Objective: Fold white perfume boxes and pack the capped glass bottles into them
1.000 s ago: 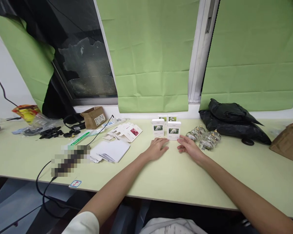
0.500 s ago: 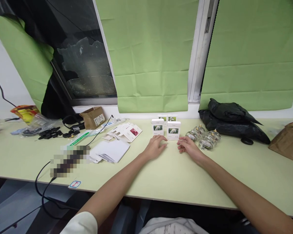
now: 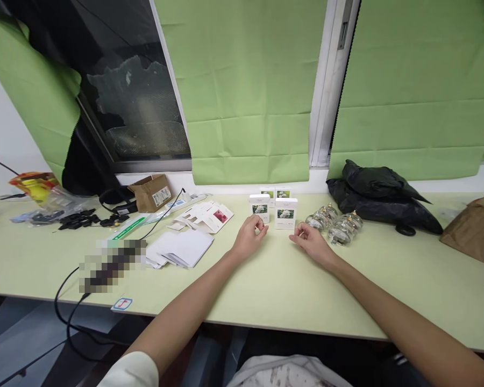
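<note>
Two small white cardboard boxes with a white-flower picture stand upright side by side on the table: a left box [image 3: 259, 208] and a right box [image 3: 286, 214]. In front of the left box is my left hand [image 3: 249, 236], covering its lower corner. Its fingers bend loosely, the thumb is apart from them, and nothing shows between. Just right of and below the right box, my right hand [image 3: 312, 244] has curled fingers and a separate thumb, with no object visible in it. Two more flower-pictured boxes [image 3: 283, 192] stand behind, partly hidden.
Several clear ornaments with gold tops [image 3: 342, 228] lie right of my right hand. Black plastic bags [image 3: 381, 201] and a brown package [image 3: 474, 228] are farther right. To the left lie flattened cartons [image 3: 204, 216], white folded sheets [image 3: 187, 247], a small cardboard box [image 3: 151, 192] and cables.
The fingers of both hands have curled in more. My left hand has shifted slightly left and up, my right slightly left. The boxes stand as before; the view has moved a little.
</note>
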{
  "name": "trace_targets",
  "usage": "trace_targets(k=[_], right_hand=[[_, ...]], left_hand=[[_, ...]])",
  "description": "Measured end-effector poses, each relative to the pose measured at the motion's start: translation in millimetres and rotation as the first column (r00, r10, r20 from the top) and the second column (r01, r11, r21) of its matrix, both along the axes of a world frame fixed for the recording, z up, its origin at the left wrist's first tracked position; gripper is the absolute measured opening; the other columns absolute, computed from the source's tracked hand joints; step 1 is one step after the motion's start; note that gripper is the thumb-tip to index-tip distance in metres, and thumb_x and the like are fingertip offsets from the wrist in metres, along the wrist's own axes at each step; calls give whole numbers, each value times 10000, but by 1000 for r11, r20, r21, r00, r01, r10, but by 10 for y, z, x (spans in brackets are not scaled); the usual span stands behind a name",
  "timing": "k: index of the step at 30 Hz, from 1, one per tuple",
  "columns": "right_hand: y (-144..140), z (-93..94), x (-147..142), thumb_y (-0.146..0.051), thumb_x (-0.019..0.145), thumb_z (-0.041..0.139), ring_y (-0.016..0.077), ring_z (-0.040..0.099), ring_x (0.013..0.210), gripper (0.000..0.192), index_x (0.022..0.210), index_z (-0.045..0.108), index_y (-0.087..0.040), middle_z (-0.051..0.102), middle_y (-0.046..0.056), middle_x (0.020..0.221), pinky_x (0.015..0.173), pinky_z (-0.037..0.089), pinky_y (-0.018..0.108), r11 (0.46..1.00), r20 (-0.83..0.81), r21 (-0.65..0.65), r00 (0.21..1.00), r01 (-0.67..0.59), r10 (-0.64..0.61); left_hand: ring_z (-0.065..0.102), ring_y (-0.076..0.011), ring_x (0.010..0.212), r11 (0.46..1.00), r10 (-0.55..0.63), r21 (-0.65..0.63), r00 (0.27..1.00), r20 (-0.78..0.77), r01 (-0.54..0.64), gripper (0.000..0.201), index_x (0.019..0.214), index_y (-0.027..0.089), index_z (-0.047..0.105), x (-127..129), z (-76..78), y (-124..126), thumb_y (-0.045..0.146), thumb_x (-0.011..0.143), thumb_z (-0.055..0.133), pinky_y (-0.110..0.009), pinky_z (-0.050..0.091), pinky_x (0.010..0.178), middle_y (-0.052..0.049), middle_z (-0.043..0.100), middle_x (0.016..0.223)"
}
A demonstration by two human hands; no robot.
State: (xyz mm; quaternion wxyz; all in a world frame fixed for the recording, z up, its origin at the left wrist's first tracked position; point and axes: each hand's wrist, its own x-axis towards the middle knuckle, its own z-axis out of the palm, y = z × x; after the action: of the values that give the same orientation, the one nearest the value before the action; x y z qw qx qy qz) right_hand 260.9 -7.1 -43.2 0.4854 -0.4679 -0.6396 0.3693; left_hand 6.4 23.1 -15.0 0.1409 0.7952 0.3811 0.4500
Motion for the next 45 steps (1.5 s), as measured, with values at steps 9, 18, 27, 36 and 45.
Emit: trace_targets(k=[9,18,27,36,45], right_hand=[[16,-35,19,-399,849,688,119,495,578,222,980,616,-234,579,-39,792,523,376,263,999,-17,-37,1000,-1,0],[22,0,8,-393,835,646,106,514,586,205,947,636,-222,680,15,889,485,407,233,993,-148,-114,989,-15,-2],[35,1,70,-399,882,624,116,538,613,219,1024,634,-232,674,10,918,540,438,254,998,-49,-60,998,26,-29],[-24,35,72,-370,937,572,135,545,652,206,1100,618,-253,677,3,916,616,470,278,1000,52,2,998,18,-18],[-12,3,62,-388,939,587,149,563,652,261,1173,594,-272,663,-5,915,620,479,294,1000,75,13,997,18,-19]], left_hand=[[582,-142,758,862,-21,-446,896,443,240,170,878,224,502,56,22,55,256,795,647,-311,482,703,-13,612,929],[530,-158,642,584,-40,-518,659,751,625,130,804,218,510,-34,207,14,274,716,588,-351,492,627,-46,539,788],[418,-152,596,635,32,-513,643,765,578,215,799,236,443,-109,254,72,409,786,570,-322,419,559,-4,375,708],[442,-92,564,771,331,-572,589,737,281,264,881,227,456,-241,112,383,407,784,623,-244,371,525,8,518,766],[602,-101,660,820,384,-570,691,612,48,307,1084,227,556,-208,-51,485,316,808,657,-247,464,592,-42,640,1045]])
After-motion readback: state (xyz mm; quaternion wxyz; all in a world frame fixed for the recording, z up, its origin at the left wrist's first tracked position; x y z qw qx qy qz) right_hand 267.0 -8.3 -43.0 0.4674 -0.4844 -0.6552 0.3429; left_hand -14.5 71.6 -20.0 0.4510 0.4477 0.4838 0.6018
